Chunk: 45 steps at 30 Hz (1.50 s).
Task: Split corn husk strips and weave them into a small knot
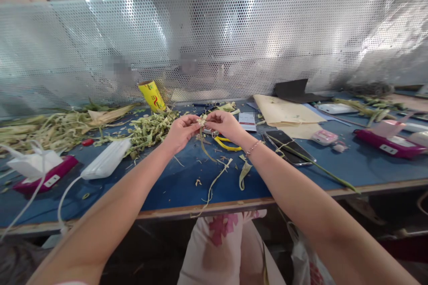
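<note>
In front of me, above the blue tabletop, my left hand [182, 134] and my right hand [227, 125] meet with fingertips pinched. Between them is a small pale knotted piece of dried leaf strip [201, 122], partly hidden by the fingers. A greenish tail of leaf strip [204, 148] hangs from it towards the table. Just beneath my right hand lie yellow looped handles [227, 144], perhaps of scissors. Nearer me rest a thin loose strip [216, 181] and a curled leaf scrap [245, 172]. Left of my left hand spreads a heap of short pale-green leaf pieces [147, 128].
Long dried leaves [67, 131] cover the far left. A yellow tube [152, 96] leans near the perforated metal screen [214, 44]. A white block with a cable [107, 159] and a magenta power socket [62, 173] stand left. Rightward are a black phone [290, 147] and brown paper [287, 110].
</note>
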{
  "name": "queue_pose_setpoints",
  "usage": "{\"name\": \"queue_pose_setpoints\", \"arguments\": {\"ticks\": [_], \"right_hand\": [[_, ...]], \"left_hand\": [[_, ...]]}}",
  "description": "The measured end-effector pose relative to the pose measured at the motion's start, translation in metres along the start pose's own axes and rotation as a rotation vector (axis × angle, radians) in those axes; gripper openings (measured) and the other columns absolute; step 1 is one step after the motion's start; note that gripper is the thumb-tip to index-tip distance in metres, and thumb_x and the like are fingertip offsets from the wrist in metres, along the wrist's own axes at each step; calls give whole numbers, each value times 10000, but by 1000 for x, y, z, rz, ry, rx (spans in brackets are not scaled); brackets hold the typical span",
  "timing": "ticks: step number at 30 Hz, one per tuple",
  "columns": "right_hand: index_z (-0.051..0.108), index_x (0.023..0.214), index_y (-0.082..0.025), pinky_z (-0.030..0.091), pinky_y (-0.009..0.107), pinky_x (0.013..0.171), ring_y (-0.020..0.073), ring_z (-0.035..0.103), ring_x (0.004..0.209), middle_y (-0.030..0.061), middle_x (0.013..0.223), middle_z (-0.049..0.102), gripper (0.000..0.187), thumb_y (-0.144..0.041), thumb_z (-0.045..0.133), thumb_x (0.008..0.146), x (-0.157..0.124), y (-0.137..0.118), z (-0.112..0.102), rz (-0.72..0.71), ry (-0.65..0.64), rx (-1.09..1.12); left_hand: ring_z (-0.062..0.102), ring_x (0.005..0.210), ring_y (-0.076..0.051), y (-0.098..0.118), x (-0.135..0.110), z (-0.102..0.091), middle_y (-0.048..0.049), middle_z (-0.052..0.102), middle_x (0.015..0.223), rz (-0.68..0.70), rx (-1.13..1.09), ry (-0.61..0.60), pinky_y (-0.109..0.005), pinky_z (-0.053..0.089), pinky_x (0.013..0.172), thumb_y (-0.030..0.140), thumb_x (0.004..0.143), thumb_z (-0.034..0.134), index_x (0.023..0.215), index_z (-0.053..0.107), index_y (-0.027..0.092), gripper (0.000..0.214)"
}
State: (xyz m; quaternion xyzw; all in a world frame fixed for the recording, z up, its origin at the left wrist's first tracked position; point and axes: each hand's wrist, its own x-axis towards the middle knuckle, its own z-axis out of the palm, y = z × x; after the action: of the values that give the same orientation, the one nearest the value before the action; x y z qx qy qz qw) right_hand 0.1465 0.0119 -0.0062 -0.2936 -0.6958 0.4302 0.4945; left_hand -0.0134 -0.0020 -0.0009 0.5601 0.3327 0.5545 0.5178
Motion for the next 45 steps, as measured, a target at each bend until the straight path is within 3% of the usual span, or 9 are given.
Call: {"name": "queue_pose_setpoints", "arguments": {"ticks": [14, 21, 27, 36, 45], "right_hand": [[604, 664, -143, 458, 257, 583, 94, 536, 550, -1, 590, 597, 203, -292, 696, 561, -2, -4, 2, 30, 129, 16], [613, 694, -147, 468, 256, 611, 91, 543, 573, -1, 618, 606, 181, -280, 674, 587, -2, -5, 4, 18, 134, 22], [595, 711, -137, 448, 230, 572, 76, 510, 555, -4, 626, 587, 143, -265, 616, 649, -1, -6, 3, 5, 147, -54], [547, 723, -151, 451, 222, 602, 58, 496, 552, -25, 630, 556, 85, -203, 586, 667, -1, -7, 3, -29, 58, 31], [556, 708, -155, 464, 237, 629, 73, 525, 591, -15, 643, 570, 122, -249, 613, 656, -3, -8, 8, -80, 5, 58]], "left_hand": [[574, 545, -72, 1, -1, 4, 10, 633, 601, 5, 48, 6, -200, 466, 562, 255, 464, 789, 704, 630, 125, 316], [592, 569, -88, 2, -3, 5, 7, 642, 610, 38, 37, 41, -218, 481, 594, 249, 471, 786, 705, 617, 131, 312], [621, 613, -113, 0, -4, 5, 0, 660, 636, 116, 1, 10, -258, 511, 652, 288, 558, 747, 751, 633, 150, 263], [610, 569, -90, 0, 1, 1, 5, 664, 620, -69, -199, 24, -231, 527, 597, 210, 507, 782, 631, 650, 150, 191], [600, 535, -64, 1, 2, -1, 25, 662, 595, -148, -290, 1, -161, 507, 528, 139, 505, 775, 587, 641, 157, 158]]}}
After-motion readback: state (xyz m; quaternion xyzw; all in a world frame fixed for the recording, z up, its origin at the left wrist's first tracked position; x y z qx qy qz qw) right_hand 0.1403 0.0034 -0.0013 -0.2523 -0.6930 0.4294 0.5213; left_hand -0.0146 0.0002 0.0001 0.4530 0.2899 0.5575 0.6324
